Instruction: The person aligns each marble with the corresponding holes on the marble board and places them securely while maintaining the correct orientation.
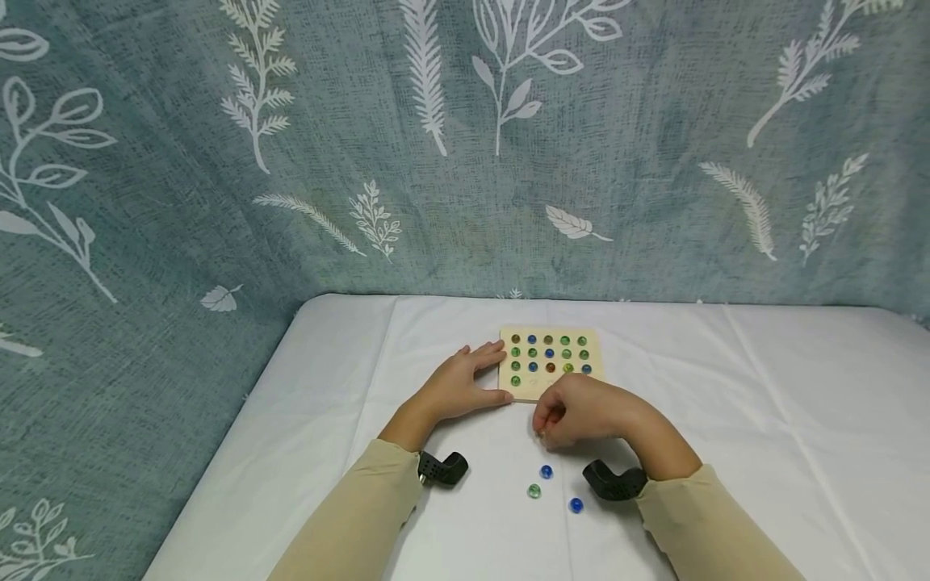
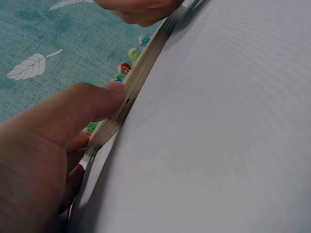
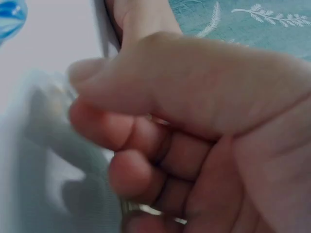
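A pale wooden board (image 1: 504, 389) lies on the cloth, bearing rows of green, blue and amber glass marbles. Its front row shows one green marble (image 1: 515, 381) and bare hollows to the right. My left hand (image 1: 456, 387) rests against the board's left side, its fingers extended; the thumb (image 2: 109, 99) presses the front edge. Just in front of the board, my right hand (image 1: 584, 411) pinches a clear, yellowish marble (image 3: 56, 101), blurred and partly hidden at the thumb and index fingertips. Its other fingers are curled in.
Nearer me on the white cloth (image 1: 494, 516) lie a green marble (image 1: 534, 491) and two blue marbles, one closer to the board (image 1: 546, 472) and one farther right (image 1: 576, 505). A patterned teal curtain (image 1: 465, 226) hangs behind the table.
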{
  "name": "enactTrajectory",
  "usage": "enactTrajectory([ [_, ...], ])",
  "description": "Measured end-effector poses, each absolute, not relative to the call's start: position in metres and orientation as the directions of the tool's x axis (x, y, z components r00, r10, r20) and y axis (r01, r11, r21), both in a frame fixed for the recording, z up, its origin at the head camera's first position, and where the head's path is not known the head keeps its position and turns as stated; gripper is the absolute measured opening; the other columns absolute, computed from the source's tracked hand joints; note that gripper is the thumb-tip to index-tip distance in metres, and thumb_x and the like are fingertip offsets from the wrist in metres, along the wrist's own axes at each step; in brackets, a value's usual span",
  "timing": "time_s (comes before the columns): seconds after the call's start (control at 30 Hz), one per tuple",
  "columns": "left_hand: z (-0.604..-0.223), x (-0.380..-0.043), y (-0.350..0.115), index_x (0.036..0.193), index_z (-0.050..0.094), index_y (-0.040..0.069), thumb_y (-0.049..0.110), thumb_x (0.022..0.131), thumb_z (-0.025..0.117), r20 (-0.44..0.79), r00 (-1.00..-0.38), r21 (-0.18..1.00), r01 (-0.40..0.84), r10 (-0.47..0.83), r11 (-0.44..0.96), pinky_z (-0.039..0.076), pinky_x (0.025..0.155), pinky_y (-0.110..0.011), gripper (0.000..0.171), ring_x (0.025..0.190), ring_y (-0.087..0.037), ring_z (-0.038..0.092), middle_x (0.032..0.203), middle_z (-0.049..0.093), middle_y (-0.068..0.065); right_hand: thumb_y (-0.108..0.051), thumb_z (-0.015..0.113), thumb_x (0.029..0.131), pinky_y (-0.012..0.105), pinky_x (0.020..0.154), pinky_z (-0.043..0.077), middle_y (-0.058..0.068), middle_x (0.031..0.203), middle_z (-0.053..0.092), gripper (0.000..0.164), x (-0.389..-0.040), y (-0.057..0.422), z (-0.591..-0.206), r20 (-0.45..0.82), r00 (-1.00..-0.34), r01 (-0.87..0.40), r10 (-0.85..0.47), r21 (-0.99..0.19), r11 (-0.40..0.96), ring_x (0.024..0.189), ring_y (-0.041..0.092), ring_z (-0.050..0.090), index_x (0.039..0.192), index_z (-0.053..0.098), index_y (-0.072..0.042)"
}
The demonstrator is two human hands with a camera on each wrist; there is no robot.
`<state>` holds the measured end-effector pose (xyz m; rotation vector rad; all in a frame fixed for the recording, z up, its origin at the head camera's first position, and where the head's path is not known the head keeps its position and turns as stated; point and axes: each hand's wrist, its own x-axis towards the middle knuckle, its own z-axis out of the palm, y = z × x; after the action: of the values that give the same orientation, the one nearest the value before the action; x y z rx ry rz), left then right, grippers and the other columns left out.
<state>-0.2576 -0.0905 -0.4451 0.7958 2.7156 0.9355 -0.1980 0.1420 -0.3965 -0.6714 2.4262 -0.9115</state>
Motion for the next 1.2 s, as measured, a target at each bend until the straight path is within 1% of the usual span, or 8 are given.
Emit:
enactTrajectory([
  [0.13,-0.444,-0.257,-0.091,0.146,0.05,0.017,0.048,0.081,0.078,0.014,-0.847,0.621,0.423,0.531,0.66,0.015,0.125,-0.036,0.077,0.148,-0.01,0.028,0.157,0.036,0.011,-0.008,0.075,0.08,0.026,0.058,0.052,-0.005,0.076,0.068,0.009,-0.202,0.144,-0.397,-0.17,-0.83,-0.261,-0.531,-0.724,0.639,0.067,0.012,0.059,0.088,0.075,-0.013],
  [0.27,-0.445,-0.258,-0.09,0.147,0.049,0.019,0.049,0.081,0.077,0.002,-0.847,0.628,0.415,0.532,0.658,0.015,0.125,-0.038,0.078,0.148,-0.013,0.027,0.157,0.035,0.012,-0.012,0.074,0.084,0.028,0.062,0.049,-0.003,0.081,0.068,0.011,-0.206,0.142,-0.4,-0.084,-0.926,-0.206,-0.369,-0.707,0.677,0.071,0.015,0.056,0.095,0.077,-0.012],
  [0.33,-0.445,-0.258,-0.09,0.147,0.049,0.02,0.05,0.081,0.077,0.0,-0.845,0.625,0.417,0.534,0.66,0.015,0.125,-0.038,0.078,0.149,-0.015,0.027,0.157,0.034,0.013,-0.015,0.073,0.086,0.029,0.066,0.048,-0.002,0.085,0.068,0.014,-0.208,0.141,-0.402,-0.046,-0.959,-0.172,-0.281,-0.692,0.701,0.075,0.015,0.056,0.1,0.077,-0.013],
  [0.43,-0.446,-0.259,-0.091,0.147,0.048,0.021,0.05,0.081,0.077,-0.003,-0.845,0.624,0.416,0.535,0.661,0.016,0.125,-0.039,0.078,0.149,-0.017,0.026,0.157,0.033,0.014,-0.019,0.07,0.089,0.029,0.069,0.046,0.0,0.091,0.069,0.017,-0.21,0.139,-0.406,-0.005,-0.985,-0.121,-0.17,-0.682,0.721,0.08,0.016,0.057,0.105,0.076,-0.014],
  [0.53,-0.447,-0.26,-0.091,0.148,0.048,0.021,0.05,0.081,0.076,-0.005,-0.845,0.624,0.415,0.534,0.662,0.016,0.125,-0.039,0.078,0.149,-0.018,0.026,0.157,0.033,0.014,-0.022,0.07,0.091,0.03,0.07,0.047,0.001,0.095,0.071,0.02,-0.212,0.138,-0.41,0.026,-0.993,-0.099,-0.111,-0.679,0.728,0.082,0.017,0.058,0.107,0.076,-0.014],
  [0.73,-0.446,-0.26,-0.091,0.148,0.048,0.022,0.05,0.081,0.076,-0.008,-0.849,0.626,0.408,0.529,0.664,0.019,0.124,-0.042,0.077,0.15,-0.022,0.024,0.158,0.032,0.015,-0.022,0.071,0.091,0.03,0.07,0.046,0.003,0.095,0.072,0.02,-0.213,0.133,-0.416,0.083,-0.992,-0.127,-0.096,-0.667,0.734,0.081,0.017,0.057,0.107,0.076,-0.011],
  [1.0,-0.446,-0.259,-0.091,0.148,0.048,0.023,0.051,0.081,0.076,-0.015,-0.856,0.63,0.394,0.517,0.67,0.02,0.124,-0.045,0.078,0.15,-0.028,0.021,0.158,0.032,0.016,-0.02,0.071,0.09,0.029,0.062,0.042,0.0,0.077,0.064,0.017,-0.213,0.128,-0.421,0.121,-0.982,-0.187,-0.143,-0.644,0.742,0.068,0.015,0.051,0.102,0.077,-0.009],
  [1.2,-0.446,-0.259,-0.091,0.148,0.048,0.022,0.052,0.081,0.076,-0.008,-0.853,0.621,0.405,0.522,0.671,0.019,0.124,-0.043,0.078,0.15,-0.025,0.023,0.158,0.032,0.015,-0.02,0.072,0.09,0.03,0.066,0.043,0.0,0.082,0.068,0.017,-0.213,0.127,-0.424,0.12,-0.981,-0.192,-0.15,-0.614,0.766,0.07,0.014,0.052,0.103,0.078,-0.01],
])
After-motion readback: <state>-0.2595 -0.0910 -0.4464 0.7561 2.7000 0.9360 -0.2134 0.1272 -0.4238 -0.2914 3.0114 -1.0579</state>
